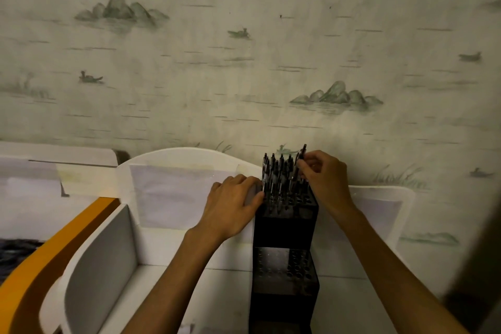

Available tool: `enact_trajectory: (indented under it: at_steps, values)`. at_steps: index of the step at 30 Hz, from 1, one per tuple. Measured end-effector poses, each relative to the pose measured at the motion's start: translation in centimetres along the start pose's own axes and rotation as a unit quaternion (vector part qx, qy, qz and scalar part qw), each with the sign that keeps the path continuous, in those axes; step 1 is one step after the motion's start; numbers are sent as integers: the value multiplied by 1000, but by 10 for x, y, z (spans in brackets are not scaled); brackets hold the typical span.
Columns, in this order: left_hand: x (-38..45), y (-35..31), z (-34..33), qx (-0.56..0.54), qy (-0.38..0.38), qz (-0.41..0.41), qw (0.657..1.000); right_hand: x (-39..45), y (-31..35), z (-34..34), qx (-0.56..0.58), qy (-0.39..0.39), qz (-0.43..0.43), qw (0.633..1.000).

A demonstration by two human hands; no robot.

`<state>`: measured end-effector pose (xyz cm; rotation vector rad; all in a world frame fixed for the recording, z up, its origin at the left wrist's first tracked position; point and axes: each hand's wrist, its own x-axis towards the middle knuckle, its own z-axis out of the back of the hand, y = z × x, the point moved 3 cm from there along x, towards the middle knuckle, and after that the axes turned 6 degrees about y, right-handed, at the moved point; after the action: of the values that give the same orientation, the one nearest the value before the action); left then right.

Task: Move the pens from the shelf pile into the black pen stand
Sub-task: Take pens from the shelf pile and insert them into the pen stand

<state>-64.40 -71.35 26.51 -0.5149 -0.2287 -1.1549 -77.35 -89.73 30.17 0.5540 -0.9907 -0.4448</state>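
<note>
Standing nearest on the white shelf [222,304], the black pen stand [284,228] rises in steps: a low tier with rows of empty holes in front, and a taller tier behind it where the pens [279,173] already cluster upright. That order makes sense, I judge, since filling the back tier first leaves the front holes free and no reach has to pass over standing pens.

The left hand [233,206] lies against the left side of the tall tier, fingers loosely bent and touching the stand's upper edge and the nearest pens; it seems to brace the stand so it does not tip or slide, and it grips nothing that I can make out. The right hand [325,176] pinches one pen [301,156] between thumb and fingertips at the back right corner, tilted slightly above the others, probably being steered into a hole.

The crowded pens are the main hindrance: the gaps between them are narrow and the light is dim, so the free hole is hard to see. A shelf pile of loose pens is not visible. A white curved divider [103,260] stands to the left, an orange rim [54,247] beyond it, and patterned wallpaper [244,62] covers the wall behind.
</note>
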Motion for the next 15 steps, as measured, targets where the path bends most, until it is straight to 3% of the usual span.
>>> enact_trajectory:
  at_steps: [15]
  values:
    - [-7,-5,-2,-14,6,17,1000,-23,-9,-15,-73,62,-6,995]
